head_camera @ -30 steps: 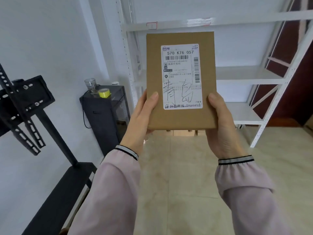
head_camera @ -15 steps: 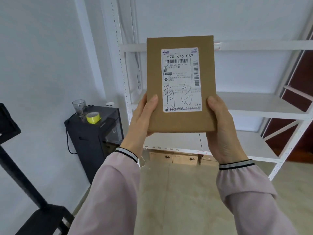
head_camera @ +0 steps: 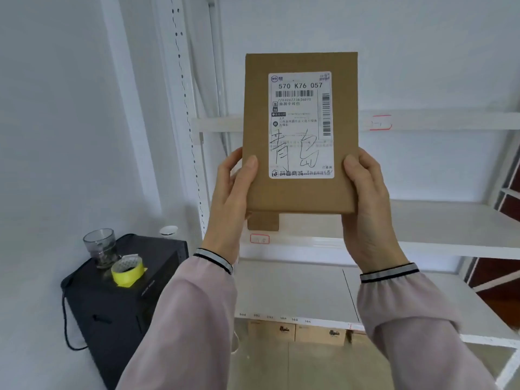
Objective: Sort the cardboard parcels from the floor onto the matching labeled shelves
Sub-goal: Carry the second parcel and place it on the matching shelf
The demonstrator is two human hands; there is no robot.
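Observation:
I hold a flat brown cardboard parcel (head_camera: 298, 198) upright at chest height, its white shipping label (head_camera: 301, 125) with a handwritten marking facing me. My left hand (head_camera: 229, 198) grips its lower left edge and my right hand (head_camera: 368, 204) grips its lower right edge, thumbs on the front. Behind it stands a white metal shelf unit (head_camera: 439, 237) with several bare boards. Small red-framed labels sit on the shelf edges, one on the upper board (head_camera: 380, 122) and one on the middle board (head_camera: 259, 239); their text is unreadable.
A black cabinet (head_camera: 123, 313) stands at the left against the wall, carrying a glass cup (head_camera: 100, 247) and a yellow tape roll (head_camera: 128, 273). Brown boxes (head_camera: 318, 333) sit on the floor under the lowest shelf board. The wall is close on the left.
My view has moved closer to the shelf unit and tilted up. The parcel stays held the same way in both hands. The black stand at the left has left the view.

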